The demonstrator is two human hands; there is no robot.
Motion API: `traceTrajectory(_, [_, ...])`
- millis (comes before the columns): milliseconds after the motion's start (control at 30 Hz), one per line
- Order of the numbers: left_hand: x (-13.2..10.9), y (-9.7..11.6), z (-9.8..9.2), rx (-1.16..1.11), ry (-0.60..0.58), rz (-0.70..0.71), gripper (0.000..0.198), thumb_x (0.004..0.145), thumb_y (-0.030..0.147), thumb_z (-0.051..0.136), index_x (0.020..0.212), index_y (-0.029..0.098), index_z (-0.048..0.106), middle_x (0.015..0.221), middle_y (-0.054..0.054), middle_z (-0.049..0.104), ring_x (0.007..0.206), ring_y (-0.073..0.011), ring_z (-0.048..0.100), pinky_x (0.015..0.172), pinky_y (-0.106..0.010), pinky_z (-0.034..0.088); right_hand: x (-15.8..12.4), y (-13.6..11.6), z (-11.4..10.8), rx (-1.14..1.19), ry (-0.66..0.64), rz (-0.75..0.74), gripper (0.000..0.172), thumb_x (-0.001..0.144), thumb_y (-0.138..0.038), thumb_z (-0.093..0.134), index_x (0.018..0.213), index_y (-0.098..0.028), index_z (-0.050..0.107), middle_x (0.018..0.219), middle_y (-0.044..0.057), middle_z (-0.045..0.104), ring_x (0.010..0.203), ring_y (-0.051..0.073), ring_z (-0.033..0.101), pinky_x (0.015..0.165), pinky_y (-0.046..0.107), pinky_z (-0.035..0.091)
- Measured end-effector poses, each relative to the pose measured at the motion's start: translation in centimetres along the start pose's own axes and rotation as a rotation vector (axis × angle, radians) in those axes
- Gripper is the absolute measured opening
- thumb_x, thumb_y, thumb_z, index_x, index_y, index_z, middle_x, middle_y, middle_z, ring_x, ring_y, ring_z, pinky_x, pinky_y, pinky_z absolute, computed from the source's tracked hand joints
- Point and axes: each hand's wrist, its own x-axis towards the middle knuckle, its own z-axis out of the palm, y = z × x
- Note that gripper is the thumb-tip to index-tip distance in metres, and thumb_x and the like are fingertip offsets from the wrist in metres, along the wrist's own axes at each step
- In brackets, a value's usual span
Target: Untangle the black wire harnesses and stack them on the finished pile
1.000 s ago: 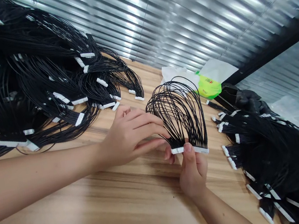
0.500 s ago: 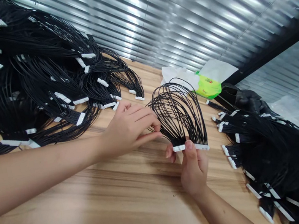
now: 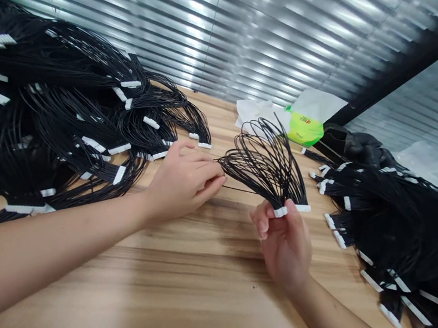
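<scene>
A wire harness (image 3: 263, 162) of looped black wires with white connectors is held above the wooden table. My right hand (image 3: 288, 248) grips it at the white connector (image 3: 304, 208) end, thumb in front and fingers mostly behind. To the left, my left hand (image 3: 187, 178) is closed, fingertips pinched at the side of the loops. From those fingertips one black wire (image 3: 240, 188) runs taut to the connectors, and other loops bunch toward the hand. How many wires are in the pinch is hidden.
A large heap of black wire harnesses (image 3: 66, 117) lies at the left on the wooden table (image 3: 176, 307). Another pile (image 3: 407, 221) lies at the right. Behind stand a green and white tissue pack (image 3: 303, 127) and a corrugated metal wall (image 3: 221, 33).
My left hand has drawn slightly left, pulling loops toward it and stretching one wire. The harness in my right hand has turned and narrowed, its connectors closer together.
</scene>
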Motion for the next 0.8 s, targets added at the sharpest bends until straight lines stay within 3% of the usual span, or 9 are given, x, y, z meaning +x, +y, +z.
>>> traceTrajectory(100, [0.1,-0.1,0.0,-0.07,-0.015,-0.057,0.025,0.094,0.028,0.041,0.08,0.018,0.06,0.082,0.0,0.068,0.086,-0.0144,0.06,0.098,-0.038,0.026,-0.4,-0.1,0.1,-0.001,-0.046,0.0,0.039,0.088,-0.051,0.046,0.062,-0.022,0.05,0.047,-0.004,0.045,0.045,0.012,0.04,0.048,0.027,0.034])
traceTrajectory(233, [0.1,-0.4,0.2,-0.33,-0.023,-0.107,0.025,0.095,0.031,0.044,0.081,0.018,0.059,0.093,0.0,0.067,0.092,-0.0134,0.058,0.096,-0.033,0.03,-0.9,-0.4,0.4,0.045,-0.146,0.029,0.04,0.089,-0.05,0.045,0.06,-0.022,0.049,0.045,-0.004,0.042,0.044,0.012,0.039,0.047,0.028,0.033])
traceTrajectory(467, [0.4,-0.4,0.9,-0.622,0.062,-0.319,0.021,0.087,0.037,0.058,0.082,0.018,0.065,0.089,-0.001,0.069,0.091,-0.0159,0.059,0.091,-0.031,0.037,-1.7,-0.5,0.8,0.129,-0.287,0.084,0.04,0.092,-0.047,0.041,0.062,-0.022,0.049,0.044,-0.006,0.038,0.041,0.011,0.03,0.048,0.028,0.029])
traceTrajectory(633, [0.1,0.2,1.4,-0.743,0.217,-0.43,0.014,0.077,0.026,0.068,0.083,0.016,0.059,0.087,0.001,0.062,0.086,-0.0127,0.056,0.084,-0.026,0.041,-2.1,-0.2,1.1,0.163,-0.36,0.121,0.041,0.093,-0.047,0.04,0.062,-0.022,0.052,0.043,-0.005,0.04,0.042,0.012,0.029,0.047,0.029,0.027])
traceTrajectory(800, [-0.2,0.3,2.4,-0.962,0.3,-0.503,0.024,0.071,0.012,0.068,0.082,0.017,0.048,0.083,0.003,0.054,0.081,-0.0098,0.052,0.079,-0.023,0.042,-2.6,-0.1,1.2,0.156,-0.429,0.142,0.044,0.094,-0.047,0.036,0.061,-0.022,0.052,0.044,-0.004,0.04,0.044,0.013,0.034,0.05,0.029,0.03])
